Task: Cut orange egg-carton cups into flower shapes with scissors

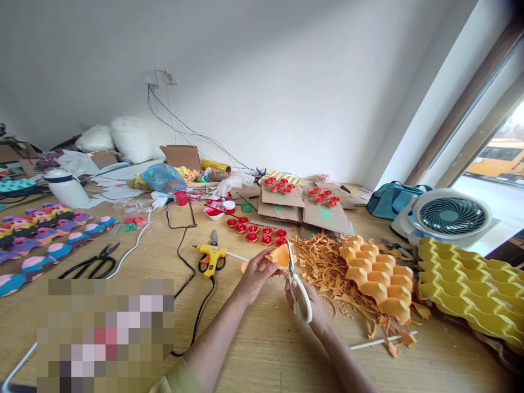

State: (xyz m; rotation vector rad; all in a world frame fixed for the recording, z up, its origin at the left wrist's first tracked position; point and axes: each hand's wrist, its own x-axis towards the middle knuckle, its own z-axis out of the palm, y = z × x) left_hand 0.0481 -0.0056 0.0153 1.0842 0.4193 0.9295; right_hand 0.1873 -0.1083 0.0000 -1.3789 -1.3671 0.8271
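Observation:
My left hand [256,273] pinches a small orange egg-carton cup [279,255] just above the wooden table. My right hand [305,303] grips white-handled scissors [297,286], whose blades point up and meet the cup's right edge. A heap of orange cut scraps [321,265] lies just right of the hands. Beside it rests a painted orange egg tray [376,275].
A yellow glue gun [210,255] and its black cord lie left of my hands. Several red paper roses [257,232] sit behind them. Yellow egg trays [470,289], a white fan [450,215], black scissors [96,263] and coloured craft pieces [45,234] ring the table.

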